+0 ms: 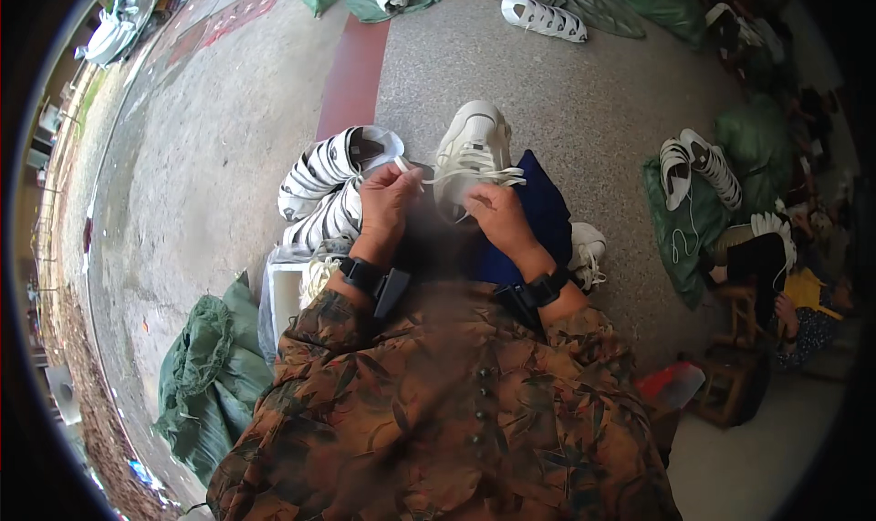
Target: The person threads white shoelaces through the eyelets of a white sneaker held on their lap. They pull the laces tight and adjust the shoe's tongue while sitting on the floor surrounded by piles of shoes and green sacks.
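Observation:
An off-white sneaker (474, 138) rests in front of me, its toe pointing away, with laces (484, 167) strung across its tongue and trailing loosely to the right. My left hand (388, 202) is left of the shoe, thumb and fingers pinched on a shoelace end (402, 163). Over the shoe's heel opening is my right hand (500, 216), slightly blurred, its fingers closed; a bit of pale lace shows below the fingertips. Dark blue cloth (540, 206) lies under and beside the shoe.
Stacked white shoes with black bands (315, 179) stand at left, above a white box (287, 293) holding laces. A green sack (214, 361) lies lower left. Another pale shoe (589, 247) sits at right. Farther right are shoes on green sacking (671, 234) and a seated person (785, 311).

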`<state>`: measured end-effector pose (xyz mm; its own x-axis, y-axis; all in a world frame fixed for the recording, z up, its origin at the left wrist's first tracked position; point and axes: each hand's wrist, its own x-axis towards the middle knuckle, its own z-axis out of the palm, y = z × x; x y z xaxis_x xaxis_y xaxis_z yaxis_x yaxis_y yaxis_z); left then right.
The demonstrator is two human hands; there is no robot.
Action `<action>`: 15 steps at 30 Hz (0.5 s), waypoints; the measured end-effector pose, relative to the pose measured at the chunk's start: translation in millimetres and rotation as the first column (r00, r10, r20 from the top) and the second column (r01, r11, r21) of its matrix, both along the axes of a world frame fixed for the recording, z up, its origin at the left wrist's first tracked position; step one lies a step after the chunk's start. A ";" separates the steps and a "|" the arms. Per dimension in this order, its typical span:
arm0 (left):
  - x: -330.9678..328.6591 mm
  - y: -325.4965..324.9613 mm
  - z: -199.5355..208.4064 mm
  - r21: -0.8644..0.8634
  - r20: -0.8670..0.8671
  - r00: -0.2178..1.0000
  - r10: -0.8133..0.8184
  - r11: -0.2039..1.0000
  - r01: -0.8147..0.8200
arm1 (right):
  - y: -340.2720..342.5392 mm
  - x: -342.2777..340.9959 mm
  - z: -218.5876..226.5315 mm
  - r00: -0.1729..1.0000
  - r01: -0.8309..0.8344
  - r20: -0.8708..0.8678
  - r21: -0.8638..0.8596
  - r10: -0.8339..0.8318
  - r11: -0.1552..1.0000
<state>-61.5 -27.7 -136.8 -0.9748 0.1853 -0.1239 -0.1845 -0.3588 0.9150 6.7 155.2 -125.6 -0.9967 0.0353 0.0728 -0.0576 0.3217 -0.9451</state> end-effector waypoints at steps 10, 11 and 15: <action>2.0 13.0 16.0 -0.122 0.103 0.988 -0.112 0.985 0.124 | -22.2 -23.6 -7.5 0.964 0.049 0.266 -0.210 0.009 0.976; 0.7 15.5 16.6 -0.115 0.101 0.989 -0.108 0.986 0.119 | -22.5 -23.4 -7.5 0.966 0.049 0.259 -0.199 0.004 0.979; -0.3 14.9 26.7 -0.025 0.179 0.974 -0.136 0.989 0.143 | -22.2 -24.5 -9.8 0.963 0.045 0.268 -0.217 0.015 0.975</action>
<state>-61.7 -12.9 -110.1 -0.9019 0.3099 -0.3008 -0.3897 -0.2838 0.8761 -17.8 133.0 -135.3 -0.9778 0.0351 -0.2067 0.2092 0.1037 -0.9724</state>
